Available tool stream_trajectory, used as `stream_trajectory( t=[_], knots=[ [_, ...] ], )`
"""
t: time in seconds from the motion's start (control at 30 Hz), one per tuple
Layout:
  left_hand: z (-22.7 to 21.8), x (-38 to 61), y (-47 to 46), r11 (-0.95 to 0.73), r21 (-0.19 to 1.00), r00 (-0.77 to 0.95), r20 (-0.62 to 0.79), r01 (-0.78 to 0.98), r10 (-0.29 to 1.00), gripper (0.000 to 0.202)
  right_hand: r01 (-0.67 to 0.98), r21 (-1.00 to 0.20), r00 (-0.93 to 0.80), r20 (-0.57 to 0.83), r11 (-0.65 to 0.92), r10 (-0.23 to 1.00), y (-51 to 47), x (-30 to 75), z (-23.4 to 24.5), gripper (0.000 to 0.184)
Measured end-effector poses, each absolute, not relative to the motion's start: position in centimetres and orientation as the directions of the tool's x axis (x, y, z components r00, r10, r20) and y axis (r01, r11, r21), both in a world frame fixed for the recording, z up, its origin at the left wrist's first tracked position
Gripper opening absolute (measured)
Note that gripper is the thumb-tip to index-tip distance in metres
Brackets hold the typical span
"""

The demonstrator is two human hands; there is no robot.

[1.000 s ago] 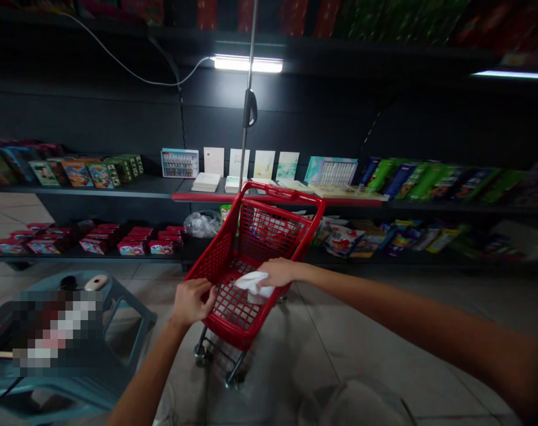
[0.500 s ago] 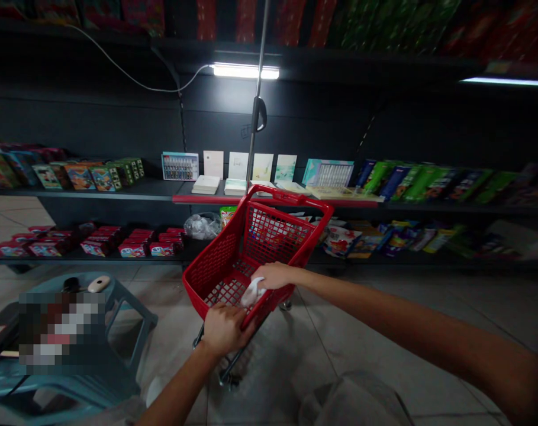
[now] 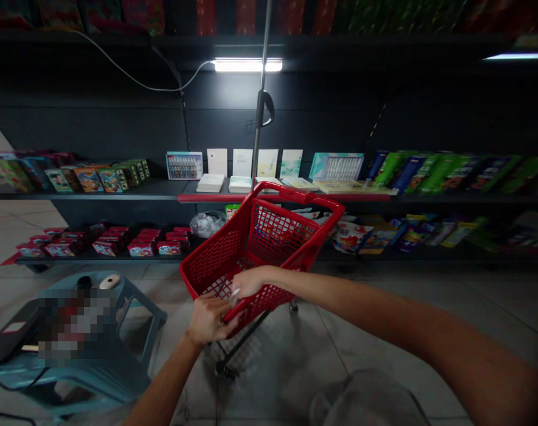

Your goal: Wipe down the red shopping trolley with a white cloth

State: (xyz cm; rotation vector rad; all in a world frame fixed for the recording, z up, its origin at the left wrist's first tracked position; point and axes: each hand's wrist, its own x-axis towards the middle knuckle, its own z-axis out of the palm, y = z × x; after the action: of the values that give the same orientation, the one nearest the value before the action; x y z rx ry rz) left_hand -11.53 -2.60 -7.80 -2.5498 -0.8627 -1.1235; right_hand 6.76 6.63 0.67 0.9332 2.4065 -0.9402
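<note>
While clenched around the near rim of a small red plastic shopping cart [image 3: 213, 254], left hand [image 3: 209, 321] sitting low in the middle of the view, fingers wrapped over the mesh edge. Right hand [image 3: 251, 283] reaching in from the right, closed on the same rim just above, with a white cloth [image 3: 234, 297] caught under its fingertips and only a sliver of it showing. Both hands touching each other's side of the rim, nearly meeting. Cart at the centre, just in front of the shelves, leaning to one side, with a wheel [image 3: 292, 306] and thin dark frame beneath it over a pale tile floor [image 3: 273, 378]. Off to the left, well apart from the hands, a teal plastic stool [image 3: 138, 307] carrying a pale oval object [image 3: 109, 281] and a pixelated patch hiding whatever lies there. Behind the cart, dark shelves [image 3: 153, 189] lined with colourful boxes [image 3: 89, 179], white cards [image 3: 242, 163], green books [image 3: 446, 174] and, lower down, red boxes [image 3: 139, 248] beside a clear plastic bag [image 3: 206, 225]. Above, a bright tube lamp [image 3: 248, 65] and a thin metal pole [image 3: 262, 77]. At the bottom edge, a rounded grey shape [image 3: 364, 399], too blurred to name.
</note>
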Motion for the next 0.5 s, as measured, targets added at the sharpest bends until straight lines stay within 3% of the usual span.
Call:
stream_trajectory(
  t=[0.1,0.23,0.43,0.5],
  knots=[
    [-7.7,-12.5,-2.3,-0.805,0.033,0.545,0.720,0.592,0.430,0.040,0.807,-0.414,-0.589,-0.606,0.421,0.534,8.3,9.6,2.4,0.028],
    [-7.7,-12.9,-2.2,-0.802,0.050,0.554,0.697,0.595,0.455,0.039,0.909,-0.235,-0.408,-0.676,0.345,0.614,10.4,13.6,5.1,0.037],
    [-7.7,-12.5,-2.1,-0.803,0.053,0.567,0.680,0.594,0.465,0.042,0.931,-0.011,-0.289,-0.635,0.366,0.717,11.9,15.7,6.6,0.027],
    [-7.8,-12.5,-1.8,-0.806,0.062,0.571,0.673,0.589,0.469,0.042,0.942,0.049,-0.248,-0.564,0.331,0.788,12.3,17.2,7.1,0.024]
  ],
)
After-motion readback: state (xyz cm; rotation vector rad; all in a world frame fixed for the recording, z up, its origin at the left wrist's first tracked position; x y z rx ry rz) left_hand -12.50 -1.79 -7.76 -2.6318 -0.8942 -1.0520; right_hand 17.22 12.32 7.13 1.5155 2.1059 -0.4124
